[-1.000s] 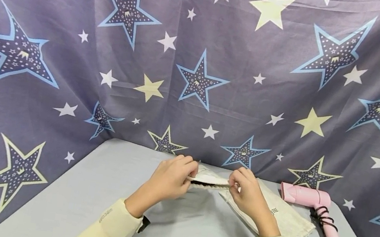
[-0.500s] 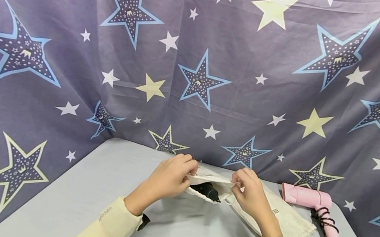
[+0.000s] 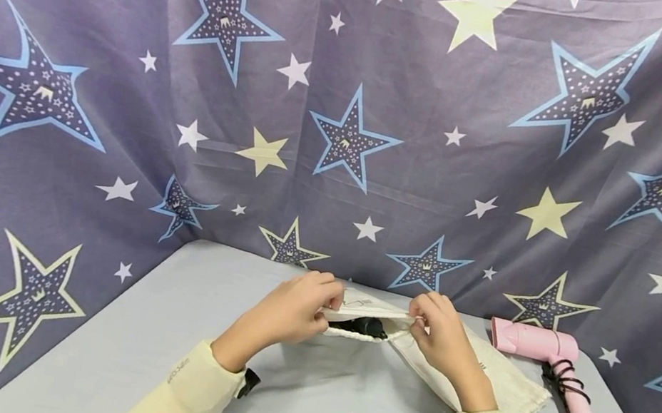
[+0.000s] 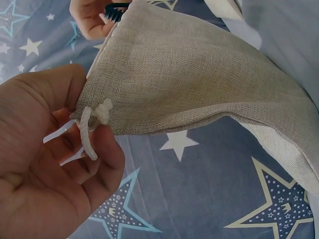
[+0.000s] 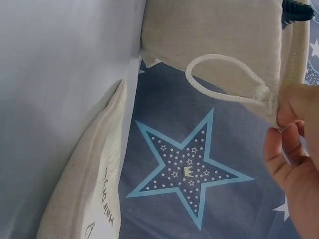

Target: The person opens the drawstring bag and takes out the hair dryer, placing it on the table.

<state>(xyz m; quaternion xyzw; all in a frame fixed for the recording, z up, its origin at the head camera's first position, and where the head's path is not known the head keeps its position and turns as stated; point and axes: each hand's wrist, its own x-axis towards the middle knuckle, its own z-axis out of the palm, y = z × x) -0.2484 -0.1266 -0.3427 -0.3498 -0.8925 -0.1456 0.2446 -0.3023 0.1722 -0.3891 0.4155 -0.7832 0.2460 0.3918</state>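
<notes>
A beige cloth drawstring bag [image 3: 369, 304] is held by its mouth between both hands. My left hand [image 3: 295, 307] pinches one corner of the mouth, where a knotted white cord [image 4: 88, 130] shows between thumb and fingers. At the opposite corner my right hand [image 3: 443, 336] pinches the cloth beside a white cord loop [image 5: 219, 79]. Inside the gaping mouth lies a black thing [image 3: 369, 327] with a ribbed, tapered end [image 5: 297, 12], like a cord sleeve. The rest of it is hidden in the bag.
A second beige cloth bag [image 3: 513, 386], printed with "Hair Dr…" lettering, lies flat partly under the right forearm. Right of it rests a pink hair dryer [image 3: 533, 342] with its black cord wound round the handle. A star-patterned curtain [image 3: 335, 222] borders the grey table [image 3: 156, 323].
The bag's mouth has widened, bringing the black thing into sight. Since half a second ago its tip reaches less far out, and my right hand has shifted slightly right.
</notes>
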